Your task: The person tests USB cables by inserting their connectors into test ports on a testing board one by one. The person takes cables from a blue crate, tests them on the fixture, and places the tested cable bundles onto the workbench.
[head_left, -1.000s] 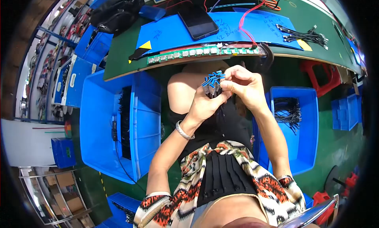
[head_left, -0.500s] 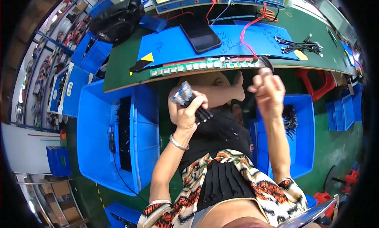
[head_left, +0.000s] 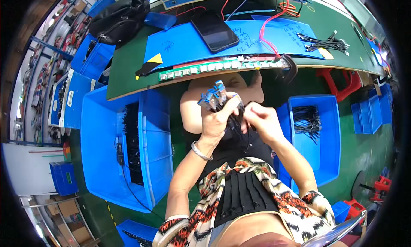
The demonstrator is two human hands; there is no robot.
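My left hand [head_left: 217,122] is closed around a bundle of short black cables [head_left: 213,97] with blue and silver plug ends pointing up and away from me. Close against the bundle's right side is my right hand [head_left: 264,122], its fingers curled in at the black cables; the fingertips are partly hidden and a little blurred. Both hands are above my lap, just short of the table's front edge. Beyond them, a long green circuit board strip [head_left: 205,68] with a row of white sockets lies along that edge. A dark cable loop [head_left: 292,69] hangs at its right end.
A black phone [head_left: 214,31] rests on a blue board [head_left: 171,43] on the green table. More black cables [head_left: 323,43] lie at the right. Large blue bins stand left [head_left: 155,161] and right [head_left: 327,153] of me, with black cables inside. A black bag [head_left: 122,20] sits at the back left.
My right hand has come down and left from the board's right end to the cable bundle. My left hand has shifted slightly right with the bundle, and the plugs now point more upward.
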